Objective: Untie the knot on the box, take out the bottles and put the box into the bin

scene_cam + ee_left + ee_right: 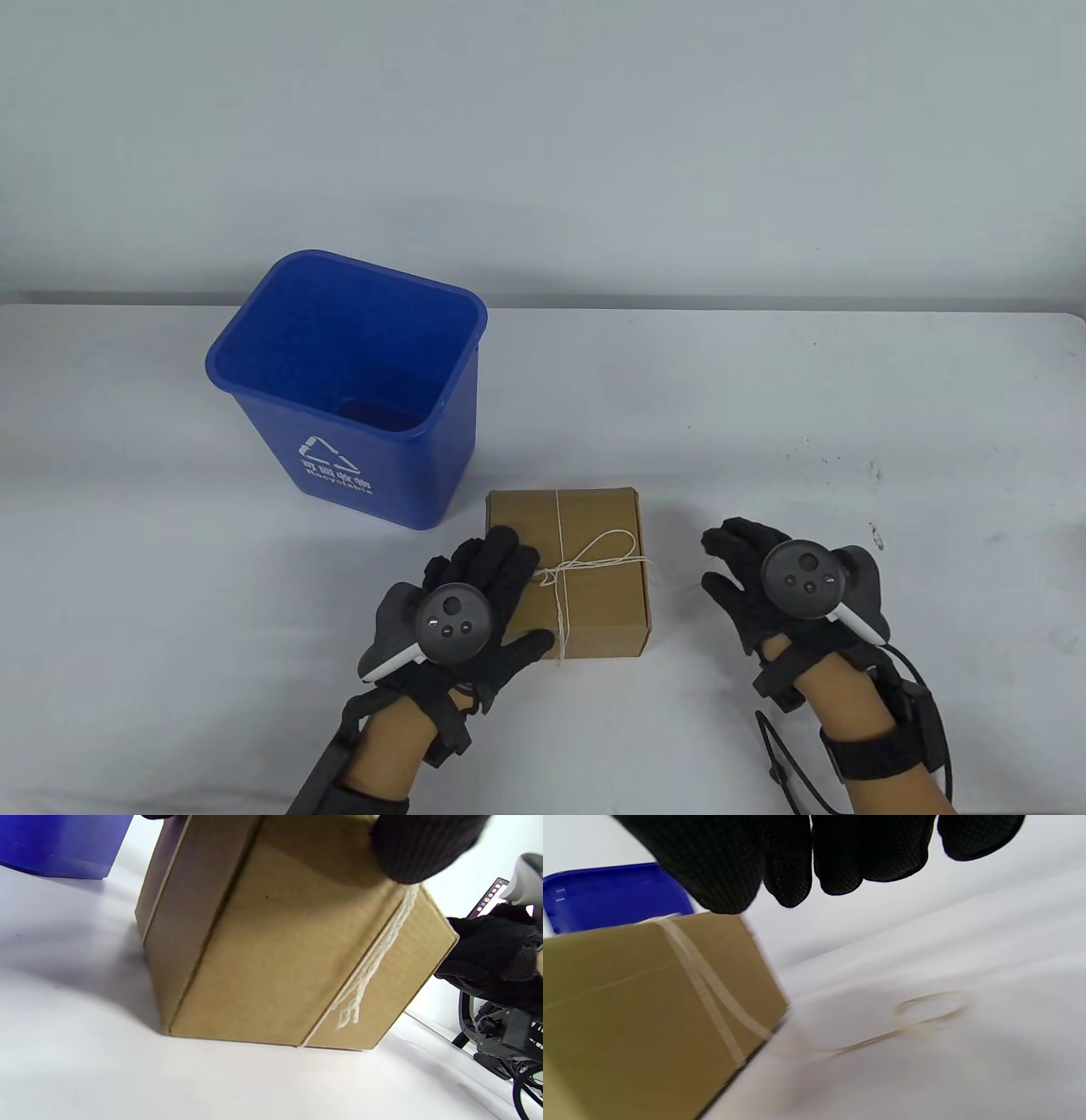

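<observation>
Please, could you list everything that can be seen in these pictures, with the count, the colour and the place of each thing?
Recycling bin: one, blue, upright at table's left, behind the box.
Cardboard box: one, brown, closed, at table's front centre.
String: one, white, tied crosswise round the box, bow on top.
Table: one, white, under everything.
Cable: one, black, near the right wrist.
Left hand: black glove, resting on the box's left side.
Right hand: black glove, right of the box, not touching it.

Right hand (814,861): gloved fingers hanging in from above, holding nothing. Cardboard box (628,1014), lower left, bound with pale string (708,988). Blue bin (615,895) behind it. White surface (925,1069).
</observation>
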`<move>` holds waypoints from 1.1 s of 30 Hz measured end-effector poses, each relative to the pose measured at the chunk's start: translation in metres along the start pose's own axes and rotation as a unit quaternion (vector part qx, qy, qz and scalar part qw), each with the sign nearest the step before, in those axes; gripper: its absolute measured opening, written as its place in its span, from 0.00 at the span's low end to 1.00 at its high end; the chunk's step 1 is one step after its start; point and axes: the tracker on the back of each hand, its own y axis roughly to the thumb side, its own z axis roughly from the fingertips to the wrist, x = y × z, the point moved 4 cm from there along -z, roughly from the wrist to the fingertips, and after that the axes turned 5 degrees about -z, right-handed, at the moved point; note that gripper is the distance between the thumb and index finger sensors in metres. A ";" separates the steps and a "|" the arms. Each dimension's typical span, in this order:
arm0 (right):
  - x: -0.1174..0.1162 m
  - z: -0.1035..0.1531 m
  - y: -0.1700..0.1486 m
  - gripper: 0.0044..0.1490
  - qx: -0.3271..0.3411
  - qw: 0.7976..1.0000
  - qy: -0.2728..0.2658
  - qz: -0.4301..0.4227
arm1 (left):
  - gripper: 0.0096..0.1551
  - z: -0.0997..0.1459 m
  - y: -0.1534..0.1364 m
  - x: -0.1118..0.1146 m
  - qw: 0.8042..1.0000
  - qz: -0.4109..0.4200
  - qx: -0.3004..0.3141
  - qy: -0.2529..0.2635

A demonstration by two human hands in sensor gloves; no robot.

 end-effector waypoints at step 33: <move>-0.023 -0.021 0.007 0.22 0.020 0.999 -0.033 0.011 | 0.56 -0.003 0.000 0.001 1.000 0.011 0.002 0.000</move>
